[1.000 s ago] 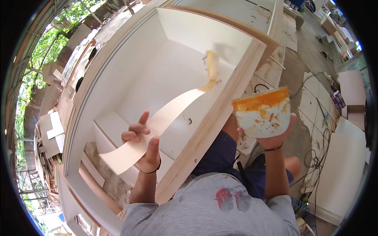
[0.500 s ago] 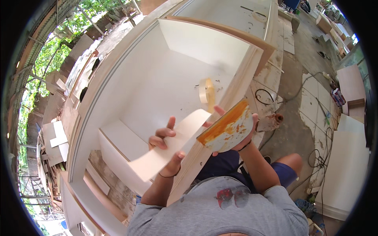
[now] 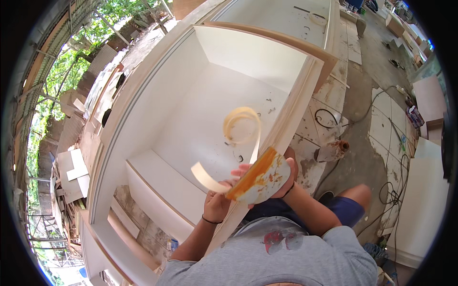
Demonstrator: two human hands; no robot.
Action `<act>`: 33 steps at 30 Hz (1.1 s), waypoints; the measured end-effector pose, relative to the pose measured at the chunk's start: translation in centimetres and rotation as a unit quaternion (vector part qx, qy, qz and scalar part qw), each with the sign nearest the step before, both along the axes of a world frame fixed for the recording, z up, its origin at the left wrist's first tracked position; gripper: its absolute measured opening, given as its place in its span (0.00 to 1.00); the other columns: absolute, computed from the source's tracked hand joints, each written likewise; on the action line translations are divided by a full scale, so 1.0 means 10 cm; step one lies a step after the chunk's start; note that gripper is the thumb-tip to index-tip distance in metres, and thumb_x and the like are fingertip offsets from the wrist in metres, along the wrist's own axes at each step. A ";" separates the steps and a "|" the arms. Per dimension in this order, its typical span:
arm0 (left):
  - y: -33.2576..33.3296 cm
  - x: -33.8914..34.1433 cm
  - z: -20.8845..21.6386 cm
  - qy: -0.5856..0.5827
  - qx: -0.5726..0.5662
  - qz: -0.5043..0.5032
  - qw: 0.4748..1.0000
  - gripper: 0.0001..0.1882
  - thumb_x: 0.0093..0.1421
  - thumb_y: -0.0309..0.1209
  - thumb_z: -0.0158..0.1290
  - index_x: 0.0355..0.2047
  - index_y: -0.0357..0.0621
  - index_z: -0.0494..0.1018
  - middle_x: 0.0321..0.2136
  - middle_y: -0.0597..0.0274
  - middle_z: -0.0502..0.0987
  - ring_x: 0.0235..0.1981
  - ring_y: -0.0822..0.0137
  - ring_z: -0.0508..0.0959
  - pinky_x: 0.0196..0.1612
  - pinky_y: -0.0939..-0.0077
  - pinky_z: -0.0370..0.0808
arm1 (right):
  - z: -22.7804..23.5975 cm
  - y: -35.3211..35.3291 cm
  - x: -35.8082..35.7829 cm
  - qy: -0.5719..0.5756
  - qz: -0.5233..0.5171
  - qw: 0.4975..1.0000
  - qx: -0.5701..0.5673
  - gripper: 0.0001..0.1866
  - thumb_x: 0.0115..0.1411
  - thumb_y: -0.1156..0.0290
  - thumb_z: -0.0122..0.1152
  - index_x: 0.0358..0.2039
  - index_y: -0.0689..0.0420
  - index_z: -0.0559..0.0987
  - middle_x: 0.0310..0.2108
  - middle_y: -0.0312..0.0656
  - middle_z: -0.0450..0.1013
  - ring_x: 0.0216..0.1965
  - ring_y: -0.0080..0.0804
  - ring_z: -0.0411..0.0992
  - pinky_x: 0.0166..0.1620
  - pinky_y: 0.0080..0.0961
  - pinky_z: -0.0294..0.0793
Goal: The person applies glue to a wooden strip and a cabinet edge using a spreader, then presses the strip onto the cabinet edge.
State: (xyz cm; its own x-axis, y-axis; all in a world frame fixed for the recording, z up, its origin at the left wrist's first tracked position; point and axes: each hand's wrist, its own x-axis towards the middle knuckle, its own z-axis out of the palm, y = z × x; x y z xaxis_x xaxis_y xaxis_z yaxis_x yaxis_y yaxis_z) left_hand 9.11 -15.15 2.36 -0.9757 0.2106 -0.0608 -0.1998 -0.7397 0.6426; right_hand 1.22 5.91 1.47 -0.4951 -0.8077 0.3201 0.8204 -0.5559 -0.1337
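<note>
My right hand (image 3: 285, 180) grips a white, round-edged board (image 3: 267, 183) whose straight edge is smeared with orange-brown glue. Fingertips show past its far side, close to a pale edge-banding strip. My left hand (image 3: 217, 206) is closed at the board's left corner, pinching that strip (image 3: 205, 178); its short free end curls up to the left. The rest of the strip rises beyond the board into a loose coil (image 3: 245, 112) over the cabinet. Where the strip passes behind the board is hidden, so I cannot tell whether it touches the glue.
A large white cabinet carcass (image 3: 186, 105) with wooden edges lies open before me, small scraps inside. On the floor to the right are a stained can-like container (image 3: 332, 151), a black cable ring (image 3: 326, 118) and tangled cords (image 3: 393, 190). White panels (image 3: 417, 205) lean further right.
My left hand has moved right to the board's corner and closed on the strip. The board has come lower and left. The strip's loose coil has swung and opened into a wider ring.
</note>
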 end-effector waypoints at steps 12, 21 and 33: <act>0.00 -0.49 0.10 -0.187 -0.116 -0.101 0.970 0.25 0.69 0.50 0.42 0.51 0.41 0.70 0.47 0.57 0.76 0.49 0.66 0.76 0.53 0.68 0.73 | -0.08 -0.03 -0.06 -0.015 -0.003 1.000 0.009 0.62 0.47 0.27 0.55 0.70 0.57 0.48 0.72 0.53 0.36 0.69 0.57 0.47 0.52 0.69 0.64; 0.16 -0.89 -0.46 -0.078 -0.596 -0.219 0.768 0.29 0.69 0.53 0.38 0.52 0.39 0.70 0.51 0.57 0.74 0.51 0.63 0.72 0.55 0.69 0.67 | -0.26 -0.10 0.02 0.007 0.035 0.999 0.006 0.58 0.50 0.30 0.54 0.70 0.56 0.46 0.72 0.54 0.35 0.69 0.56 0.47 0.53 0.71 0.63; 0.26 -1.32 -0.94 -0.290 -0.316 -0.257 0.866 0.25 0.62 0.45 0.53 0.47 0.33 0.73 0.45 0.51 0.77 0.42 0.61 0.77 0.47 0.72 0.71 | -0.31 -0.09 0.01 -0.014 -0.049 0.999 -0.017 0.57 0.50 0.32 0.56 0.71 0.52 0.46 0.72 0.54 0.34 0.71 0.59 0.37 0.50 0.77 0.62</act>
